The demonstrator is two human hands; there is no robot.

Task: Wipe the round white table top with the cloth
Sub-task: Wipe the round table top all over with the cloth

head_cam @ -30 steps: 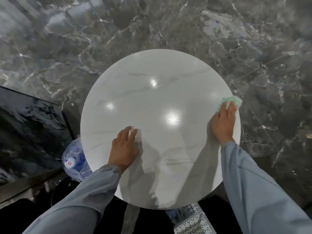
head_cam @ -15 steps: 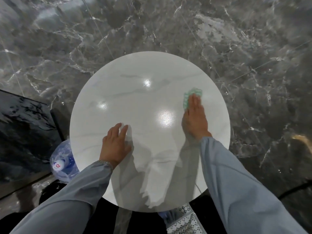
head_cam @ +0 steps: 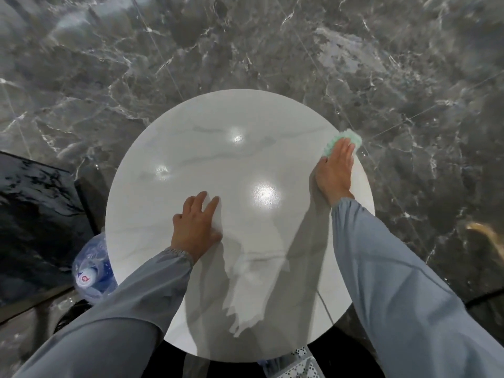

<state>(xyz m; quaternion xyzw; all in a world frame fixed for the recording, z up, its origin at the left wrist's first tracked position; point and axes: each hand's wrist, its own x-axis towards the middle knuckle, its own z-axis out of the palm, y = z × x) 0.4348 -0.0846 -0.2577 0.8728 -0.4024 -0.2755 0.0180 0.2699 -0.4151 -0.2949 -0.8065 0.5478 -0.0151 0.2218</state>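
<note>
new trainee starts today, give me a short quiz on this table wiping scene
1. True or false: the left hand rests on the table top with nothing in it.
2. Where on the table top is the cloth? A centre, B far right edge, C near left edge.
3. Fill in: the right hand presses the cloth with ___ fingers.
Key: 1 true; 2 B; 3 straight.

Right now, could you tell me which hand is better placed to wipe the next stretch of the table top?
The right hand: it presses the green cloth onto the table top at its far right edge. The left hand lies flat, empty.
</note>
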